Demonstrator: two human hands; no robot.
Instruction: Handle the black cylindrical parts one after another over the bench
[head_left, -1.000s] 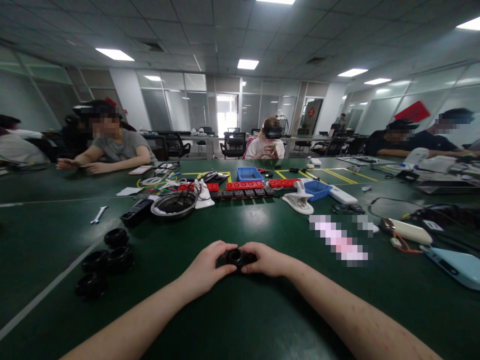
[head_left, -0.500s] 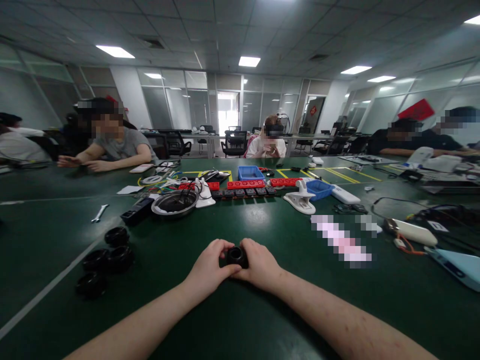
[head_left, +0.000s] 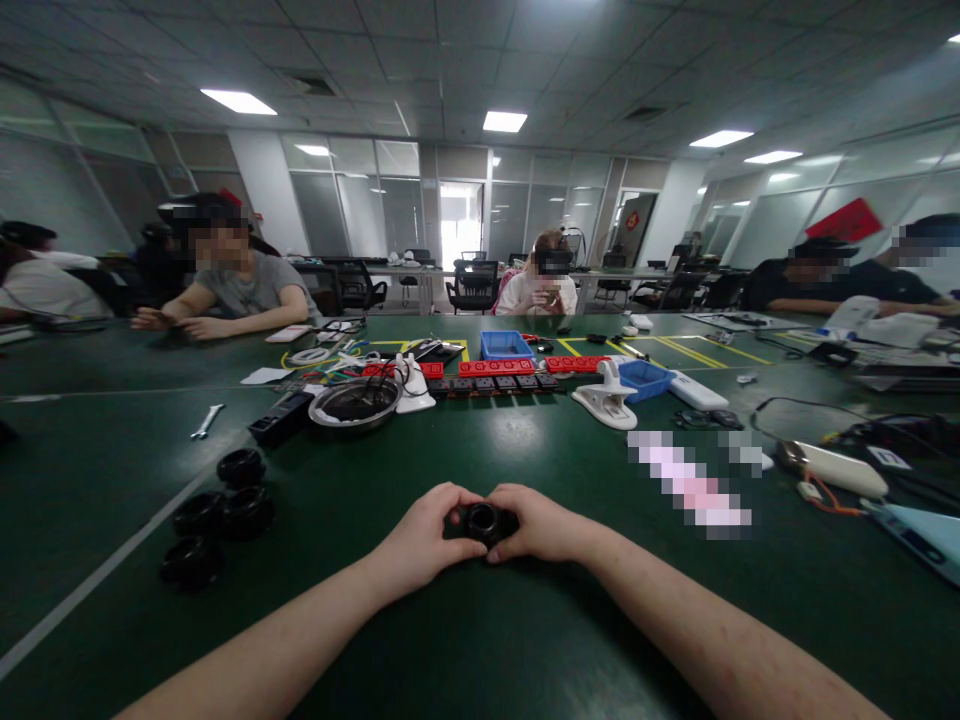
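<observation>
A small black ring-shaped part (head_left: 482,520), with a round hole facing up, sits between my two hands low over the green table (head_left: 360,660). My left hand (head_left: 429,530) grips it from the left, the thumb along its near side and the fingers behind. On the other side, my right hand (head_left: 541,525) closes its fingers and thumb around it. My fingers cover much of its outer wall. Several similar black ring-shaped parts (head_left: 241,468) stand in a group left of my hands.
A wrench (head_left: 207,422) and a metal bowl (head_left: 355,408) lie at the left. Red socket strips (head_left: 496,367), blue trays (head_left: 507,345) and a white clip stand (head_left: 604,398) line the middle. Cables and a light-blue device (head_left: 919,540) are at the right. Co-workers (head_left: 251,285) sit around.
Both hands keep hold of the black part; my right hand's fingers have shifted around it, and more of its front rim shows. The whole view has moved slightly right.
</observation>
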